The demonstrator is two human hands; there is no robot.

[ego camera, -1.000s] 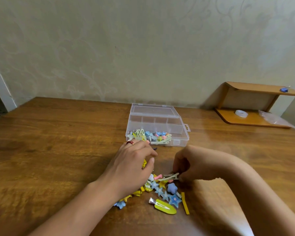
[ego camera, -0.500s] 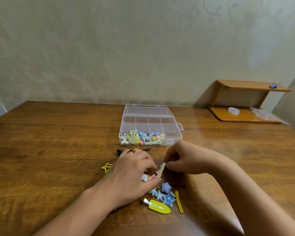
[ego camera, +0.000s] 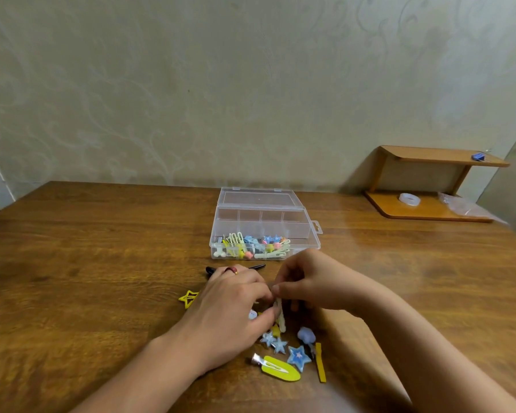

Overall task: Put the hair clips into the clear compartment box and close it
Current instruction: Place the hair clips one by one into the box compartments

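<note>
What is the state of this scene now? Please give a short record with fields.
box: clear compartment box, lid open, near row holds clips
left hand: left hand pinches the pale clip
right hand: right hand pinches the same clip
loose clips: yellow star clip, yellow snap clip, blue star clip on wooden table

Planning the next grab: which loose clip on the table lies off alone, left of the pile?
The yellow open-outline star clip, lying by itself left of the left hand; the blue star clips cluster below the hands.
</note>
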